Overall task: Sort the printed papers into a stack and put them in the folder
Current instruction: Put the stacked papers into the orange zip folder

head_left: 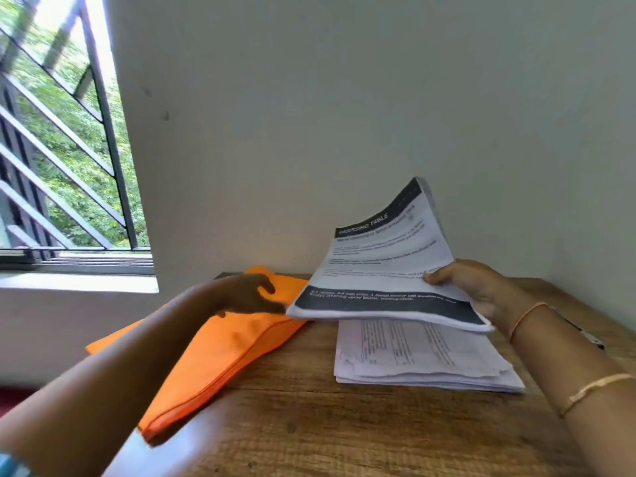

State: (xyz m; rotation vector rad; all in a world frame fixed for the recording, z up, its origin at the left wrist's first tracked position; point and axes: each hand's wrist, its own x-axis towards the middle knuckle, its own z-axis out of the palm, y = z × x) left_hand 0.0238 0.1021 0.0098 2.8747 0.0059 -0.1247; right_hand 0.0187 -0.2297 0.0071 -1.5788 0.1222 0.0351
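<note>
Looking down, I saw a loose stack [423,359] lying on the desk [309,425] just below my right hand [481,287], whose fingers [434,277] pinched a raised sheaf of printed papers [382,270]. Left of those fingers and farther off, my left hand [246,294] rested on the orange folder [213,356]; I could not tell whether it gripped.

Wooden table [309,425], orange folder [220,352] at its left edge, paper stack [423,359] beside it

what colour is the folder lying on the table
Orange. The folder shows plainly in the head view, lying on the wooden table.
</note>
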